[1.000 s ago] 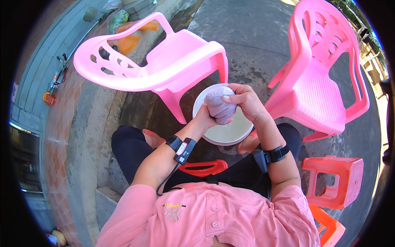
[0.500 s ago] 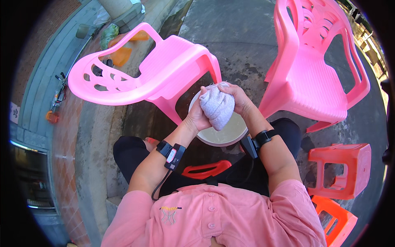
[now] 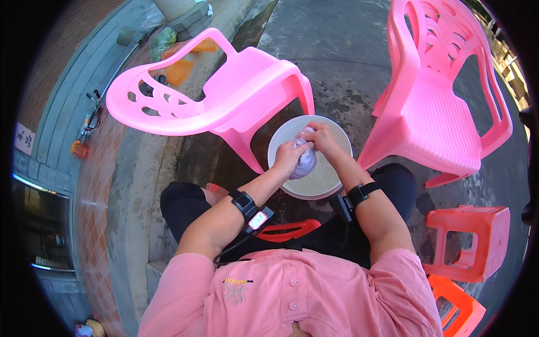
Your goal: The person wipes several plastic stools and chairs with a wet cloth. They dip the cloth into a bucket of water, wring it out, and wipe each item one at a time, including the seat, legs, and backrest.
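A pale lavender cloth (image 3: 304,164), twisted into a tight bundle, is gripped between both my hands over a round white basin (image 3: 273,147). Cloudy water (image 3: 320,181) shows inside the basin. My left hand (image 3: 288,158) is closed round the cloth's left side. Against its upper right side, my right hand (image 3: 321,138) is closed too, fingers curled over the fabric. The lower end of the bundle hangs between my hands, inside the basin's outline; whether it touches the water I cannot tell.
One pink plastic armchair (image 3: 247,73) stands at the basin's left, another pink armchair (image 3: 438,106) at its right. Two stools, a red one (image 3: 477,241) and an orange one (image 3: 463,303), are at the lower right. Wet patches mark the concrete floor (image 3: 337,73).
The cloth has gone from a loose, rounded bundle to a tighter twist and sits lower. My hands have turned and closed further round it. The view has shifted slightly.
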Motion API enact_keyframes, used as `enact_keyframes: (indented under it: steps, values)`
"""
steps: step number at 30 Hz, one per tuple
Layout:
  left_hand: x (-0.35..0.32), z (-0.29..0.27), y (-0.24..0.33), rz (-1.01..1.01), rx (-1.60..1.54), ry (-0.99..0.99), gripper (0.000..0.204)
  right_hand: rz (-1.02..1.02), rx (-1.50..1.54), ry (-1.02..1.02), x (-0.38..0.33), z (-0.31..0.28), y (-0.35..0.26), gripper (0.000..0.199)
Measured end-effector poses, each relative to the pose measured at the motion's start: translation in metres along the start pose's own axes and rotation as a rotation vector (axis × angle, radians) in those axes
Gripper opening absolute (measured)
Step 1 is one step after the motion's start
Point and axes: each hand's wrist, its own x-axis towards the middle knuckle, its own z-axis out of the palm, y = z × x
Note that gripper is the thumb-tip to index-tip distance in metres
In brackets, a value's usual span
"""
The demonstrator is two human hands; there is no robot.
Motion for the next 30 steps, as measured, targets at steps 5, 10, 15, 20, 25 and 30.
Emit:
enact_keyframes:
  steps: [5,10,15,20,25,30]
  values:
    - [-0.003,-0.028,0.002,-0.135,-0.936,-0.009,0.035,-0.097,-0.003,0.351,-0.012,-0.019,-0.014,0.013]
    - [-0.004,-0.075,0.004,-0.263,-1.161,0.114,0.042,0.036,0.346,0.338,-0.035,-0.026,-0.043,0.013]
    - [-0.032,-0.079,0.005,-0.334,-0.664,-0.100,0.049,-0.094,0.432,0.155,-0.054,-0.009,-0.079,0.012]
    - [-0.056,-0.054,0.007,0.053,-0.029,-0.053,0.078,-0.215,0.333,0.025,-0.065,0.016,-0.092,0.012]
    - [-0.057,-0.051,0.014,0.182,-0.029,-0.233,0.047,-0.227,0.243,0.022,-0.072,0.031,-0.099,0.012]
    - [-0.066,-0.076,0.020,0.257,-0.389,-0.220,0.020,-0.244,0.317,0.011,-0.078,0.019,-0.104,0.015]
